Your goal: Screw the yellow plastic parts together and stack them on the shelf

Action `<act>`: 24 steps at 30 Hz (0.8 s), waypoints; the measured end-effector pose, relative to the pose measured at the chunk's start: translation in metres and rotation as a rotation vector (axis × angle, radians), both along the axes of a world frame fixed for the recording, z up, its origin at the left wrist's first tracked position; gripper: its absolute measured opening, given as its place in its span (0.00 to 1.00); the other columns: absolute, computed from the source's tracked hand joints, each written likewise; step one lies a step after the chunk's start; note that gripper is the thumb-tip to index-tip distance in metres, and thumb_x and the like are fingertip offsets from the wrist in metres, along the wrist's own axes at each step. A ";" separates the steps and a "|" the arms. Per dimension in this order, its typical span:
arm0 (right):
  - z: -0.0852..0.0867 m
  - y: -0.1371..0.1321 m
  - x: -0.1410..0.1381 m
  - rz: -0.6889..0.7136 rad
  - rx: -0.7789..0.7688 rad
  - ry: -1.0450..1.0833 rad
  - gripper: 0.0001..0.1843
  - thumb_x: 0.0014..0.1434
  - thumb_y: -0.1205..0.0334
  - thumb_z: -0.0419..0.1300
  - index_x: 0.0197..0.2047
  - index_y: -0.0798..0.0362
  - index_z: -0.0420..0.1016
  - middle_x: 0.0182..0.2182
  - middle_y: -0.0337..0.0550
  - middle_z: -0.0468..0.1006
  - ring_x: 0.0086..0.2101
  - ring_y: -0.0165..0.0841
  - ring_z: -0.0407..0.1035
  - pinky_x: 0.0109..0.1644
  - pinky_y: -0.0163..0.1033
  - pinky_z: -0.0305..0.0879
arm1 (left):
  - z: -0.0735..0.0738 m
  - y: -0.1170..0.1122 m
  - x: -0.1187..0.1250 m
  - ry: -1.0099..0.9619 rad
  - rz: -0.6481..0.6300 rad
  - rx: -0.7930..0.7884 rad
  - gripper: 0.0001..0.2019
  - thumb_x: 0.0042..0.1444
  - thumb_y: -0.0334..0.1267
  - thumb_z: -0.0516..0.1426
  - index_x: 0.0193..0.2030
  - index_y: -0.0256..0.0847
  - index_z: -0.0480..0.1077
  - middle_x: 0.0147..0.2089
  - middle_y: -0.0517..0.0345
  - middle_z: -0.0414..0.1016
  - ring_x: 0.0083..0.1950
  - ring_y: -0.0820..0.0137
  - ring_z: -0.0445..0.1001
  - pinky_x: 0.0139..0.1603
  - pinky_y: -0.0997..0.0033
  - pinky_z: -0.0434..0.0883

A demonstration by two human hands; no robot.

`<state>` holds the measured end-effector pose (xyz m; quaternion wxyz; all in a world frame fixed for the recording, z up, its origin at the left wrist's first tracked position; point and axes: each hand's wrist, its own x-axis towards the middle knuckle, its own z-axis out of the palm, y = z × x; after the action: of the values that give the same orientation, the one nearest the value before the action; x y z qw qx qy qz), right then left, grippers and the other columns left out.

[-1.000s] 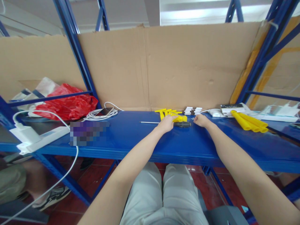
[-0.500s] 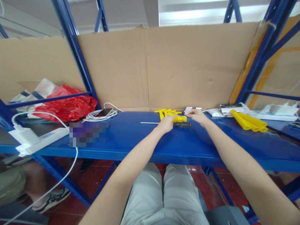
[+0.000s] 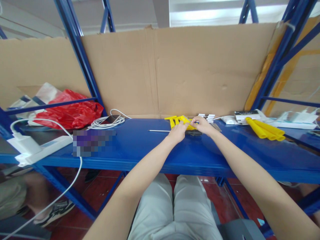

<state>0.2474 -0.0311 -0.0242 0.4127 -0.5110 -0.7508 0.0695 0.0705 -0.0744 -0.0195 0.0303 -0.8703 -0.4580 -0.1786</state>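
On the blue shelf (image 3: 140, 146) my two hands meet at its back middle. My left hand (image 3: 178, 132) is closed around a small yellow plastic piece (image 3: 188, 126), and my right hand (image 3: 203, 124) pinches the same piece from the right. A screwdriver with a black handle (image 3: 193, 133) and a thin metal shaft (image 3: 158, 130) lies just under the hands. More yellow T-shaped pieces (image 3: 175, 119) lie behind them.
A cardboard sheet (image 3: 175, 70) backs the shelf. A coiled white cable (image 3: 106, 122), a red plastic bag (image 3: 70, 111) and a white power strip (image 3: 37, 148) lie left. Yellow tubes (image 3: 266, 130), small stacked white parts (image 3: 207, 116) and white items lie right. Another person's leg and shoe (image 3: 53, 208) show lower left.
My right hand moved left from the shelf surface beside the screwdriver handle, past the stacked white parts, and now joins my left hand on the yellow piece. The left hand barely moved.
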 end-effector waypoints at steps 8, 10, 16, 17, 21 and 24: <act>-0.001 0.001 -0.003 -0.007 -0.046 0.023 0.04 0.50 0.67 0.60 0.25 0.52 0.69 0.33 0.43 0.76 0.42 0.37 0.70 0.55 0.44 0.62 | -0.001 0.001 -0.001 0.005 -0.005 0.018 0.26 0.61 0.23 0.43 0.65 0.38 0.63 0.59 0.40 0.67 0.53 0.59 0.74 0.57 0.52 0.71; -0.002 0.000 -0.005 -0.044 -0.094 0.167 0.04 0.50 0.64 0.62 0.29 0.52 0.69 0.35 0.42 0.76 0.42 0.36 0.70 0.54 0.44 0.64 | -0.001 0.002 -0.002 -0.018 -0.008 0.029 0.26 0.61 0.23 0.44 0.64 0.39 0.63 0.59 0.41 0.67 0.53 0.58 0.74 0.57 0.52 0.71; 0.002 -0.008 -0.007 -0.048 -0.209 0.449 0.20 0.46 0.53 0.70 0.38 0.52 0.71 0.39 0.44 0.77 0.40 0.34 0.70 0.49 0.42 0.67 | 0.000 0.004 -0.003 -0.077 -0.010 0.059 0.26 0.61 0.23 0.46 0.65 0.41 0.63 0.60 0.44 0.67 0.57 0.59 0.72 0.58 0.55 0.71; 0.004 -0.010 -0.007 -0.036 -0.232 0.452 0.21 0.46 0.51 0.70 0.39 0.53 0.72 0.39 0.44 0.77 0.40 0.34 0.70 0.48 0.41 0.67 | 0.000 0.005 -0.003 -0.088 -0.012 0.063 0.26 0.61 0.23 0.46 0.65 0.41 0.63 0.60 0.44 0.67 0.57 0.60 0.72 0.59 0.55 0.70; 0.009 -0.017 -0.004 0.026 -0.306 0.385 0.22 0.50 0.43 0.66 0.35 0.54 0.75 0.36 0.45 0.79 0.39 0.35 0.70 0.43 0.38 0.65 | 0.000 0.008 -0.004 -0.129 -0.020 0.090 0.27 0.61 0.24 0.47 0.66 0.41 0.62 0.59 0.44 0.68 0.59 0.60 0.71 0.60 0.57 0.70; 0.010 -0.017 -0.002 0.023 -0.343 0.338 0.24 0.50 0.39 0.64 0.31 0.54 0.76 0.32 0.45 0.78 0.36 0.35 0.70 0.39 0.36 0.63 | 0.000 0.011 -0.005 -0.154 -0.009 0.100 0.26 0.61 0.24 0.47 0.65 0.40 0.63 0.58 0.44 0.70 0.60 0.60 0.71 0.60 0.58 0.69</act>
<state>0.2453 -0.0479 -0.0142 0.4390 -0.5460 -0.6541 0.2852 0.0659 -0.0635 -0.0196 0.0378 -0.8534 -0.4456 -0.2677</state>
